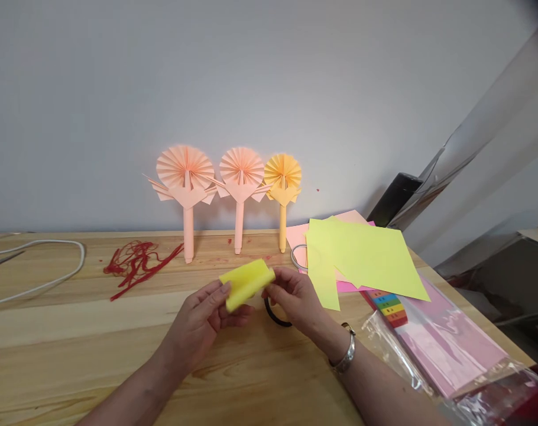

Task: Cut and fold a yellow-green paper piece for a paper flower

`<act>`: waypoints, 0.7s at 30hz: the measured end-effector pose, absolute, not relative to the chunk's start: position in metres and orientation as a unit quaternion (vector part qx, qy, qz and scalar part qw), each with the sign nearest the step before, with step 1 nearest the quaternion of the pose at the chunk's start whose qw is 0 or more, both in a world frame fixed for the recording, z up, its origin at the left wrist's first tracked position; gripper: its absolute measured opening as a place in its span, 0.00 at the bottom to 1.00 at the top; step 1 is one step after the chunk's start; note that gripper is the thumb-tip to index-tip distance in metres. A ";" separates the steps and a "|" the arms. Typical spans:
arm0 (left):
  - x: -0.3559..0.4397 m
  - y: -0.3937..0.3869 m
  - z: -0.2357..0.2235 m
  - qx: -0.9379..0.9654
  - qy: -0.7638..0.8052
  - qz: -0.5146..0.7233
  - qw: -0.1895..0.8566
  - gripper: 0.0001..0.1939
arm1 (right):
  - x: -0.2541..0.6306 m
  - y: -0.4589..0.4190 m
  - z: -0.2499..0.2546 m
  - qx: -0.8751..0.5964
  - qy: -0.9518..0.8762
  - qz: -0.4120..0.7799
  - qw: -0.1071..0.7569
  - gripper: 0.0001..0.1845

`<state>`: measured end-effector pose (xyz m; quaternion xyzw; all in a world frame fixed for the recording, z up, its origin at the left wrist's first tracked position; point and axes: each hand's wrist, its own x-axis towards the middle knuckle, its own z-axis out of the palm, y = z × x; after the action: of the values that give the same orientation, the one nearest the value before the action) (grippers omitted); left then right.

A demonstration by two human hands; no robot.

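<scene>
A folded piece of yellow paper (246, 283) is held above the wooden table (74, 331) between both hands. My left hand (202, 322) pinches its lower left end with thumb and fingers. Its right end is pinched by my right hand (295, 299), which wears a metal bracelet at the wrist. Just under my right hand a black ring (275, 316) lies on the table.
Three paper fans on sticks (185, 177) (241, 171) (282, 174) lean against the wall. Red threads (133, 263) and a white cable (38, 266) lie at the left. Yellow sheets (366, 254), pink paper, a tape roll (298, 255) and a plastic pack of coloured paper (446, 343) lie at the right.
</scene>
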<state>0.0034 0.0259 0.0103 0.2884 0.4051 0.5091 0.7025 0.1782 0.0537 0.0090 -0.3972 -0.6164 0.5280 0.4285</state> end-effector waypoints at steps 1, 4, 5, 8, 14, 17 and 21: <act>0.004 0.026 0.011 0.283 0.415 0.511 0.697 0.18 | 0.179 0.054 0.007 -0.395 -0.646 0.507 0.412 0.15; 0.003 0.028 0.012 0.268 0.450 0.521 0.674 0.16 | 0.185 0.054 0.004 -0.466 -0.742 0.339 0.343 0.25; 0.002 0.029 0.012 0.264 0.457 0.530 0.664 0.15 | 0.188 0.054 0.004 -0.509 -0.766 0.251 0.302 0.25; 0.000 0.032 0.013 0.252 0.456 0.564 0.641 0.11 | 0.195 0.056 0.008 -0.579 -0.796 0.092 0.152 0.20; -0.003 0.031 0.015 0.263 0.484 0.565 0.614 0.13 | 0.197 0.049 0.018 -0.569 -0.816 0.053 0.087 0.10; -0.004 0.032 0.013 0.269 0.486 0.575 0.600 0.13 | 0.194 0.044 0.020 -0.568 -0.818 0.066 0.058 0.10; -0.004 0.034 0.012 0.263 0.490 0.589 0.587 0.09 | 0.194 0.043 0.020 -0.550 -0.833 0.063 0.023 0.13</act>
<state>-0.0044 0.0341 0.0124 0.2626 0.4904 0.5887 0.5865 0.1944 0.0426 0.0203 -0.5496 -0.8327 0.0626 0.0232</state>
